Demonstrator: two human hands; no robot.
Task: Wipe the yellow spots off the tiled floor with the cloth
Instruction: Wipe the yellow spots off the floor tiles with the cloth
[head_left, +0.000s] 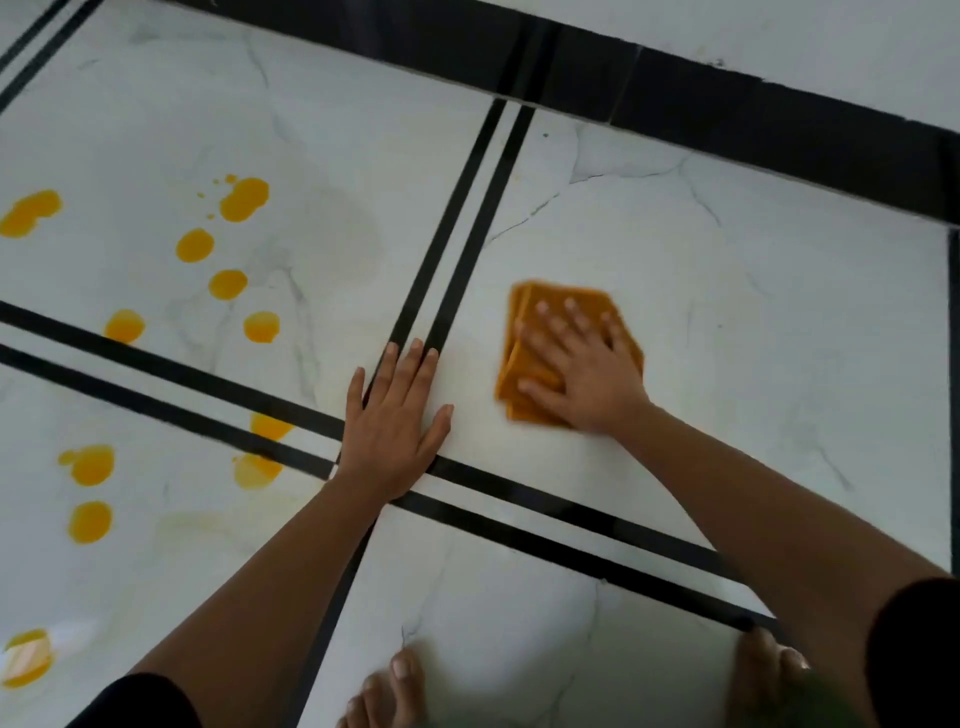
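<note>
A folded orange cloth (524, 312) lies flat on a white marble tile right of the double black line. My right hand (587, 369) presses down on it with fingers spread. My left hand (395, 426) rests flat and empty on the floor, fingers together, over the crossing of the black lines. Several yellow spots sit on the tiles to the left, such as one at the upper left (244, 198), one lower down (262, 327) and one near the bottom left (90, 521). A smeared yellow spot (257, 470) lies just left of my left wrist.
Double black inlay lines (467, 218) cross the white tiled floor (753, 322). A wide black border strip (727, 104) runs along the top right. My bare feet (395, 686) show at the bottom edge. Faint yellowish smears mark the lower left tile.
</note>
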